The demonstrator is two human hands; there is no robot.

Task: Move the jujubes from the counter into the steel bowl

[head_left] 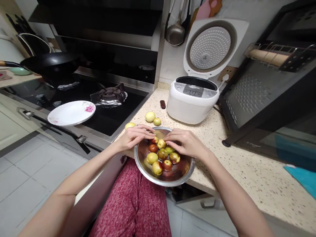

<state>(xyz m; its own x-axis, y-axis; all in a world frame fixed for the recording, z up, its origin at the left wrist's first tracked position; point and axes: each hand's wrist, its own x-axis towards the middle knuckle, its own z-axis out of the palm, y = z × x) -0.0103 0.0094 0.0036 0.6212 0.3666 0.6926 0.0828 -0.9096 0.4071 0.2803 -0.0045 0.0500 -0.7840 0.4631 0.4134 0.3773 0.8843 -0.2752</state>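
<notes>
A steel bowl [181, 176] sits at the counter's front edge, partly overhanging it, with several small green and red fruits [158, 160] inside. Both hands reach over its far rim. My left hand [135, 135] has its fingers stretched toward the middle, fingertips near one fruit. My right hand [183, 141] comes from the other side, its fingertips pinched on a small yellow-green fruit [161, 143] between the two hands. Three loose fruits lie on the counter just beyond the bowl: two [150, 116] side by side and one [130, 125] at the left edge.
A white rice cooker [192, 99] with its lid up stands behind the bowl. A dish rack [267, 93] fills the right. To the left is a black hob with a white plate [71, 113], a wok [51, 64] and a range hood above. A blue cloth [315, 184] lies far right.
</notes>
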